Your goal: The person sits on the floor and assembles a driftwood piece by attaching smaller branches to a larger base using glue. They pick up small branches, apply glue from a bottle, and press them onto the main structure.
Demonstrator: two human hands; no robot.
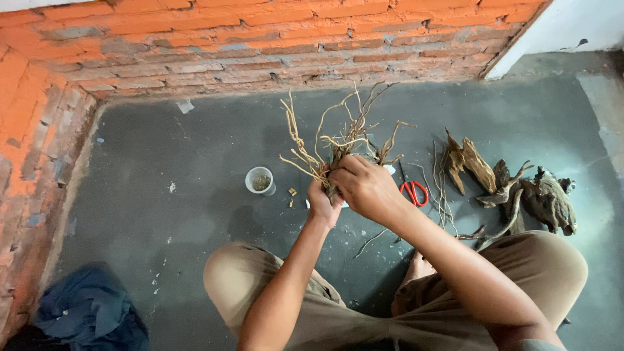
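Both hands (351,192) grip branchy roots (338,140) w/ cup (260,180) left, scissors (412,190) right.

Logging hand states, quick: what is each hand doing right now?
Left hand: closed around the base of the pale, twisted branching root piece.
Right hand: closed on the same root piece.

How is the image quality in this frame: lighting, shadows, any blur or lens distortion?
Head view: soft, even daylight, no glare; faint shadows under the branching roots and the white cup. Both hands, left hand and right hand, look sharp. Wide-angle distortion bends the brick wall toward the edges; the blue cloth sits in a dim corner.
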